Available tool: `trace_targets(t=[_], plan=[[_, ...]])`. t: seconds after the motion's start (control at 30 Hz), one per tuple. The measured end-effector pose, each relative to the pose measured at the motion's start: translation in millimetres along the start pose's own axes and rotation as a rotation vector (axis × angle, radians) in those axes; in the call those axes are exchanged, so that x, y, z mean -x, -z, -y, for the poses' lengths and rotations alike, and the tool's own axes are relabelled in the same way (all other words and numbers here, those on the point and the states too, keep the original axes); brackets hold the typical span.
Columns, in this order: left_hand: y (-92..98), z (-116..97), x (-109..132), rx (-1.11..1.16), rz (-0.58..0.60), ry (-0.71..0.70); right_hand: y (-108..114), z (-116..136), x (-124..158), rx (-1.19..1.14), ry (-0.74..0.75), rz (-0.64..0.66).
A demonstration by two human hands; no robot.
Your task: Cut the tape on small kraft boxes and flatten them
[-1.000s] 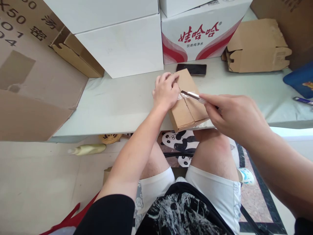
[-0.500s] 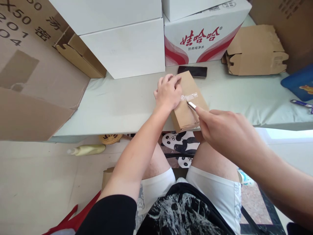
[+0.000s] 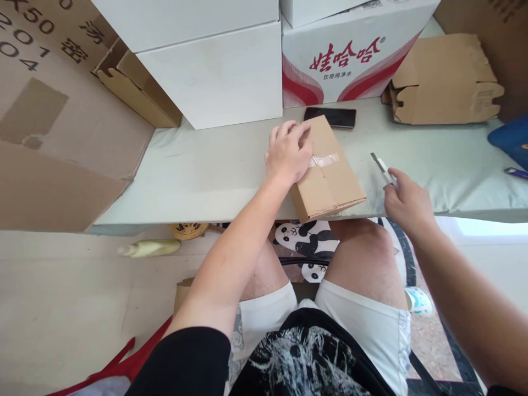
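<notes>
A small brown cardboard box (image 3: 330,187) lies at the table's front edge, its near end turned towards my knees. A strip of clear tape (image 3: 325,160) runs across its top seam. My left hand (image 3: 289,151) grips the box's left side, fingers bent over its top. To the right of the box and apart from it, my right hand (image 3: 408,201) is closed round a utility knife (image 3: 383,169) with a white handle. The blade is out and points up and left.
Behind the box lie a black phone (image 3: 331,117), a white and red carton (image 3: 346,60) and a white box (image 3: 214,77). Flattened cardboard (image 3: 447,82) sits at the back right. A large carton (image 3: 61,148) stands left. The cloth-covered table (image 3: 206,176) ends just above my knees.
My right hand has drawn the knife off the tape and moved right, away from the box. My left hand stays on the box. The view has shifted slightly.
</notes>
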State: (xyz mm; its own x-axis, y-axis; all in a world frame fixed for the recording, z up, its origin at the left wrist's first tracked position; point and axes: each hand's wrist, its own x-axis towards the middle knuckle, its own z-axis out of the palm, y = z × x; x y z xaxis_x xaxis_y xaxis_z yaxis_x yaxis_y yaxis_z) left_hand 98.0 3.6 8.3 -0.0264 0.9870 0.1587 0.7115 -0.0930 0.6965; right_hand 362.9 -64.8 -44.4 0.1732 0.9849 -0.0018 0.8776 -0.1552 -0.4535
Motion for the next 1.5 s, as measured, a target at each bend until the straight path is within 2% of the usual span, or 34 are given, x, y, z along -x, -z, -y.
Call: trace_targets(t=[0.07,0.13,0.23,0.4,0.5,0.7,0.8,0.93,1.13,1.23,1.33,1.4,1.5], plan=[[-0.2,-0.3,0.0,-0.006,0.002,0.002,-14.1,-4.9,-7.4,-0.047,0.032,0.004],[-0.3,-0.9,-0.1,-0.007,0.007,0.009,-17.4,-1.6,-6.9,-0.11,0.089,-0.04],[-0.2,-1.0,-0.5,0.003,0.015,0.009,-8.0,13.3,2.7,-0.21,0.171,-0.115],[-0.3,1.0,-1.7,0.002,0.022,-0.008,15.2,38.9,24.2,-0.326,0.124,-0.148],[-0.6,2.9,-3.0,-0.011,0.023,-0.019,25.4,52.3,35.5,-0.353,0.161,-0.176],[3.7,3.5,-3.6,-0.002,-0.002,-0.031,29.7,88.5,52.6,-0.294,0.433,-0.132],[12.0,3.8,-0.2,-0.006,-0.029,0.011,21.9,100.5,56.2,-0.228,0.485,-0.055],[24.6,13.3,5.3,0.05,-0.064,0.084,16.6,111.1,61.0,-0.125,0.439,0.047],[35.1,29.4,8.9,0.145,-0.035,0.063,21.0,126.6,68.3,-0.001,0.389,0.086],[40.6,29.1,13.7,0.182,0.022,0.071,20.1,122.3,64.3,-0.065,0.382,0.014],[47.5,24.2,21.8,0.168,0.085,0.062,21.4,110.4,53.5,-0.179,0.336,-0.117],[52.1,17.7,27.3,0.16,0.105,0.086,25.7,102.7,43.9,-0.286,0.259,-0.167],[58.9,1.8,33.7,0.158,0.105,0.169,35.8,96.0,29.0,-0.444,0.037,-0.178]])
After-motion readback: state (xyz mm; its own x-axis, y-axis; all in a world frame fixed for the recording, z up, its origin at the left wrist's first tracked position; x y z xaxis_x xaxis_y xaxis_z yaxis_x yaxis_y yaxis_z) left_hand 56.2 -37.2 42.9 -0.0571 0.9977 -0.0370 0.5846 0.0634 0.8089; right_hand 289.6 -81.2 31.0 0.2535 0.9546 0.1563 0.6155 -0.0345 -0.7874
